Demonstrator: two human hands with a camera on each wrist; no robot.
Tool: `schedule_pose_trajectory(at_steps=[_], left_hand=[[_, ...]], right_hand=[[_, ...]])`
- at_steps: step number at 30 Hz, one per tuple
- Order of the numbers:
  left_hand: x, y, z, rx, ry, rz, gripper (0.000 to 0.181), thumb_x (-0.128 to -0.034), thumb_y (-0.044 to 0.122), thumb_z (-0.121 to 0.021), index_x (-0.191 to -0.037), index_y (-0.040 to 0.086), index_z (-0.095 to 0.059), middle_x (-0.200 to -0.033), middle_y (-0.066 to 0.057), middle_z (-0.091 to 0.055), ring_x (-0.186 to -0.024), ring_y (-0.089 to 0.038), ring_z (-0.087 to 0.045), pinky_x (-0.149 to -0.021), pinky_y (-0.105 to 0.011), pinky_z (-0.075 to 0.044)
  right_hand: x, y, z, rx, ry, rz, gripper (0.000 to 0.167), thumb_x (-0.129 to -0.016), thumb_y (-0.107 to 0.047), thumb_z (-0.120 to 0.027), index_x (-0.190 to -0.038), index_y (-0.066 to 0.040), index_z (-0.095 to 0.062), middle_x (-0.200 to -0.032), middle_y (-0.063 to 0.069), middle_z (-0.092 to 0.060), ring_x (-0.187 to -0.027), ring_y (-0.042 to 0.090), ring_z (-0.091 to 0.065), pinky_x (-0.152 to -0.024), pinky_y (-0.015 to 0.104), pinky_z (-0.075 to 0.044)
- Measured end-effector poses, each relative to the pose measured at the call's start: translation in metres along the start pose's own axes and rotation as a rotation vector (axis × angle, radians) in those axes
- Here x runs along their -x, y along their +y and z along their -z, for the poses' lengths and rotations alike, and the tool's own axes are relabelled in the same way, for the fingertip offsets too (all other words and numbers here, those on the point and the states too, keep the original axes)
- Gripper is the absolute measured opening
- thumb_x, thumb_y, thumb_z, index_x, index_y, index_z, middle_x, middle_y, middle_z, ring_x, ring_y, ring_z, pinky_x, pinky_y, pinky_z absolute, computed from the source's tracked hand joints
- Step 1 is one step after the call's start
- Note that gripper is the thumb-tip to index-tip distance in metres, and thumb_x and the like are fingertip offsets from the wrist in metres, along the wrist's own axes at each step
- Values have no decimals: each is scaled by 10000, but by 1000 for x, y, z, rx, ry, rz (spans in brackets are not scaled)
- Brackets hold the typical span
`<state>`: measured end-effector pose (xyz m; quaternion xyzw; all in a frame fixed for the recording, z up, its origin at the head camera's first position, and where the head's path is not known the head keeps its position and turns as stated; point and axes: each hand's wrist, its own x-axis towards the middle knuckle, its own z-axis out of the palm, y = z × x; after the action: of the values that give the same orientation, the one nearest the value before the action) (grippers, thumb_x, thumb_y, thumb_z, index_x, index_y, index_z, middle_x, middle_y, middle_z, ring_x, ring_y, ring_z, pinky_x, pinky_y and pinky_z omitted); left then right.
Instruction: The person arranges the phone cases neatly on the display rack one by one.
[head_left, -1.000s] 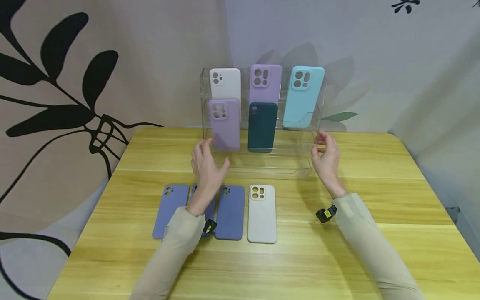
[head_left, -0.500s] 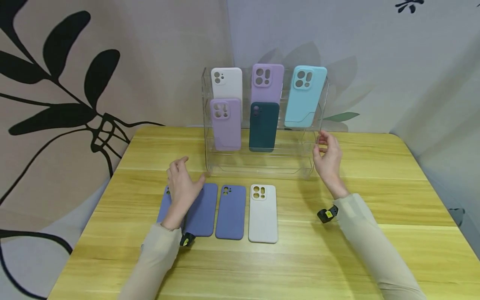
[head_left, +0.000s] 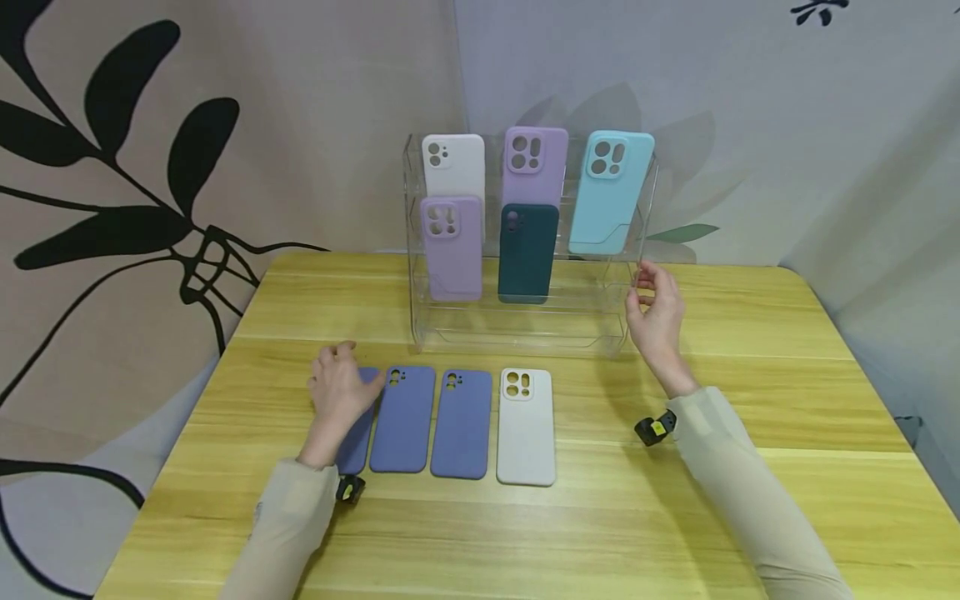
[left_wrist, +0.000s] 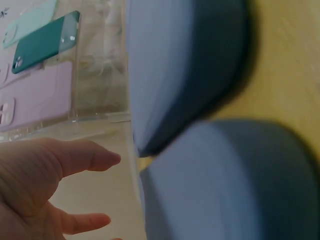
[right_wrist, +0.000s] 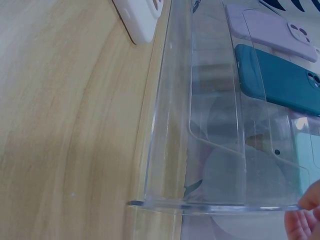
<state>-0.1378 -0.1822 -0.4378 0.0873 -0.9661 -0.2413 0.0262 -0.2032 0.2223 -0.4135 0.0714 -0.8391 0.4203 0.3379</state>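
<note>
My left hand [head_left: 337,393] hovers over the leftmost blue-purple phone case [head_left: 356,446] on the table, hiding its upper part. In the left wrist view a gap shows between the thumb [left_wrist: 90,156] and a finger, with nothing held. My right hand [head_left: 657,321] pinches the right side edge of a clear stepped display rack [head_left: 517,342]. Two more blue-purple cases [head_left: 402,421] and a white case [head_left: 526,442] lie in the same row. On the rack lean a white, two lilac, a dark teal [head_left: 528,254] and a light blue case [head_left: 611,192].
The rack stands near the back of the wooden table [head_left: 600,533], in front of a wall [head_left: 345,125] with a black leaf pattern. Its lowest front tier holds no case. A small black camera [head_left: 655,428] hangs at each wrist.
My left hand has moved from the rack's left front corner leftward and down to the leftmost blue-purple case. My right hand has stayed at the rack's side.
</note>
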Motion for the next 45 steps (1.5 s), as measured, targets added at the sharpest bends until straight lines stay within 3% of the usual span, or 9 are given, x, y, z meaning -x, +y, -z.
schedule_pose_trajectory(at_steps=[14,25,35,45], left_hand=[[-2,-5,3,-96,-168,46,748,-814,263,-689,-1339,-128,-326,-1306,-415,-267,-1199,-543,-257,-841,-690,-347],[-2,-6,6,-101,-253,118,734,-816,284,-699,-1312,-132,-353,-1228,-392,-311,-1127,-512,-318,-768,-634,-420],[-4,-9,6,-99,-256,123,741,-806,297,-712,-1305,-127,-367,-1258,-386,-302,-1158,-514,-308,-757,-623,-446],[-4,-5,12,-69,-141,53,780,-771,306,-740,-1316,-117,-376,-1306,-376,-294,-1177,-530,-307,-761,-642,-444]], right_hand=[[-1,0,1,-2,1,-13,320,-863,116,-522,-1183,114,-523,-1032,266,-553,-924,362,-573,-693,19,-357],[-1,0,0,0,4,-6,327,-859,121,-527,-1185,106,-529,-1033,262,-559,-925,361,-575,-696,24,-362],[0,1,-1,0,12,9,328,-851,130,-529,-1177,108,-536,-1022,262,-560,-919,359,-573,-691,27,-368],[0,2,-1,5,11,11,322,-853,132,-521,-1174,112,-532,-1019,260,-557,-912,365,-569,-685,28,-358]])
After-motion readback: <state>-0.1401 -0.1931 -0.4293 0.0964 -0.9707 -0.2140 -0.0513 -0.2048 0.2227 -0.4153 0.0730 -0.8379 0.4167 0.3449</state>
